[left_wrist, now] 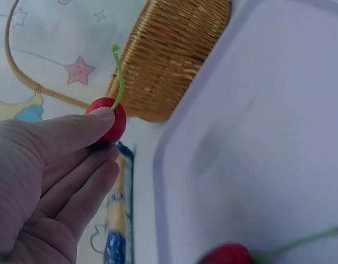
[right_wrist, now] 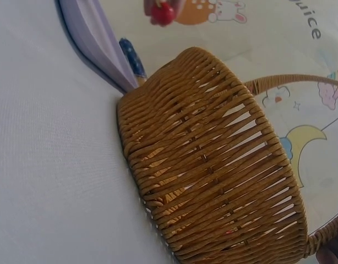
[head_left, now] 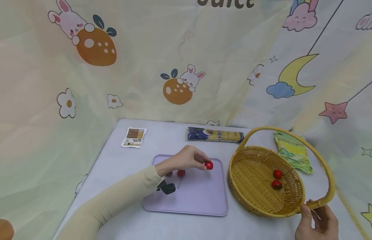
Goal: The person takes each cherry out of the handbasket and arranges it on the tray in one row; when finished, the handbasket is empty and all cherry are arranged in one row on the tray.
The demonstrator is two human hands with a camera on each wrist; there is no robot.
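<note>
Pinching a red cherry (head_left: pixel 208 165) in the left grip (head_left: pixel 187 158) above the lilac tray (head_left: pixel 201 198), mid-frame; holding the wicker basket (head_left: pixel 244 198) (two cherries (head_left: pixel 276 184) inside) with the right grip (head_left: pixel 319 220), lower right.

You hold one red cherry (head_left: pixel 208 165) with green stem (left_wrist: pixel 120 77) above the lilac tray (head_left: pixel 201 196), where other cherries (head_left: pixel 181 173) lie; just beside the tray stands the yellow-brown wicker basket (head_left: pixel 252 181), with two cherries (head_left: pixel 276 184) inside.

Hanging cloth (head_left: pixel 234 40): dark printed word "Juice" (head_left: pixel 226 3), tops cropped in head view; same word, slanting, in right wrist view. On tabletop (head_left: pixel 166 140), long blue-and-yellow packet (head_left: pixel 216 134), green-yellow bag (head_left: pixel 294 151), small brown-and-white sachet (head_left: pixel 134 137): lettering too small or blurred to read.
</note>
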